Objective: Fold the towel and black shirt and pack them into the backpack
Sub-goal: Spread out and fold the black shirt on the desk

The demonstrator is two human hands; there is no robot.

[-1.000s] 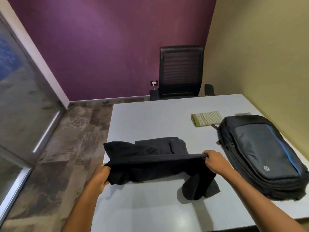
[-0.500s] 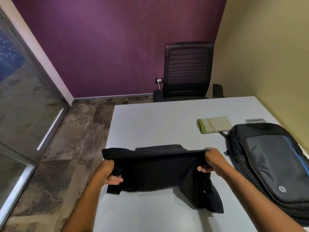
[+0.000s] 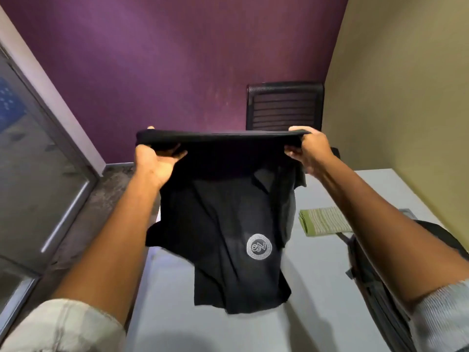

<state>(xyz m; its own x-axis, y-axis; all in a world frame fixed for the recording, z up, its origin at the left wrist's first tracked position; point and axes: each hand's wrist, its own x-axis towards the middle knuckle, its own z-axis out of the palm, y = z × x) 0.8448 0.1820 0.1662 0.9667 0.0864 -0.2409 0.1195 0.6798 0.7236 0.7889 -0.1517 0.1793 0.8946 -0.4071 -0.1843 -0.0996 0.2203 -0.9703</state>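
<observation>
The black shirt (image 3: 228, 219) hangs in the air above the white table (image 3: 330, 288), with a round white logo low on its front. My left hand (image 3: 154, 161) grips its top edge at the left corner and my right hand (image 3: 308, 151) grips the right corner, stretching that edge flat between them. A folded green striped towel (image 3: 322, 221) lies on the table to the right of the shirt. The dark backpack (image 3: 375, 283) lies at the right edge, mostly hidden behind my right forearm.
A black mesh office chair (image 3: 284, 105) stands at the far end of the table by the purple wall. A yellow wall runs along the right side. A glass door (image 3: 38, 174) and patterned floor are on the left.
Both hands have lifted the shirt off the table and raised it high, so it now hangs unfolded with its logo showing. The view has tilted upward.
</observation>
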